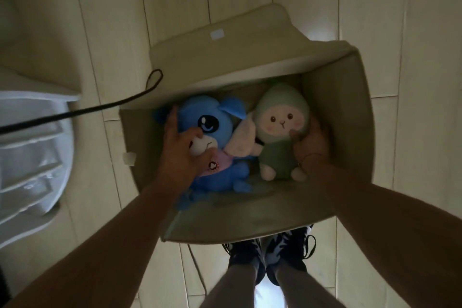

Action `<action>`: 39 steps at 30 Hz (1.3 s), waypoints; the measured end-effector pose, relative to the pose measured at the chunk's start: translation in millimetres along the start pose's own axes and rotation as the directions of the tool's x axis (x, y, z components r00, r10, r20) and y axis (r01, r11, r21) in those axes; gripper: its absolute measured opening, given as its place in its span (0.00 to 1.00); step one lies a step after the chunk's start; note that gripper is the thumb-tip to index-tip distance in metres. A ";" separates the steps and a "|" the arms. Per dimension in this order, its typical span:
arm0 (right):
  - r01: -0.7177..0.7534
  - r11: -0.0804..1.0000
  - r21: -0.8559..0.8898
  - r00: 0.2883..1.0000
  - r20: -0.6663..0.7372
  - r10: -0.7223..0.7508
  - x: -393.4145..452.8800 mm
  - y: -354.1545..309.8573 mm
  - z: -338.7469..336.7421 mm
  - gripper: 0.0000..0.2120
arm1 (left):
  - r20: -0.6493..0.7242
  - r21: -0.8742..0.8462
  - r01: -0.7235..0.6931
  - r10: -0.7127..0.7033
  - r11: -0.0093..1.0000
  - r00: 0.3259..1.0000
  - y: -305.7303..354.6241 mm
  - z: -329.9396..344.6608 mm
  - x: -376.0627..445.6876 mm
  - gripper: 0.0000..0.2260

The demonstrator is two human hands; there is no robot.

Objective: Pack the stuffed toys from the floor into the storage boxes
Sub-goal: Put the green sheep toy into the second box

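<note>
On pale floorboards, both hands grip toys upright in the box (pixel 355 97): left hand (pixel 181 147) blue dog (pixel 212 122), right hand (pixel 311 145) green doll (pixel 280 132).

Right hand (pixel 311 149) fingers hidden behind green toy (pixel 280 137); left hand (pixel 181 147) covers blue toy (pixel 212 120) muzzle; drawers (pixel 27 155) cut by left edge.

A blue stuffed dog (pixel 212 117) with pink bib, a green-hooded cream doll (pixel 282 117), a beige box (pixel 345 97).

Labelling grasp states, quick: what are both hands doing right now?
Left hand: grips the blue plush dog in the beige fabric box.
Right hand: holds the green-hooded plush doll.
</note>
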State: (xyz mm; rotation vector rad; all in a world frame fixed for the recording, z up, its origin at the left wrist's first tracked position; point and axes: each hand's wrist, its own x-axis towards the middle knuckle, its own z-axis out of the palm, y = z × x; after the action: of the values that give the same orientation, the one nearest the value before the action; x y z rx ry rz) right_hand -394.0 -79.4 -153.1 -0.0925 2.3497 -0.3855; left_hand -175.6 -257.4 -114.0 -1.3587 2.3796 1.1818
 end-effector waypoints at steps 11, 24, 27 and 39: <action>0.686 0.501 -0.528 0.727 0.530 -0.436 -15.5 -6.9 19.9 0.48 | -0.130 0.303 0.020 0.021 0.953 0.991 16.2 7.8 -8.5 0.18; 0.591 0.517 -0.619 0.798 0.352 -0.489 -45.9 -30.8 4.9 0.35 | 0.018 0.409 0.188 -0.214 0.893 0.977 66.0 -7.2 -21.0 0.26; 0.609 0.667 -0.430 0.793 0.356 -0.495 -86.5 -22.2 -58.5 0.43 | 0.099 0.349 0.150 -0.195 0.925 0.976 117.0 -28.9 -52.9 0.29; 0.346 0.934 -0.092 0.923 -0.142 -0.357 -357.1 -12.6 -340.2 0.43 | 0.163 -0.066 -0.341 0.347 0.938 0.923 348.4 -180.1 -250.5 0.39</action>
State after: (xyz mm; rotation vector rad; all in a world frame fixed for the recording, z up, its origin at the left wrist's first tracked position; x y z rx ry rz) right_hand -370.8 56.6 320.7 -0.5405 2.5026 -0.5045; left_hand -262.5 -121.9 322.6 -0.8219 2.5457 1.3698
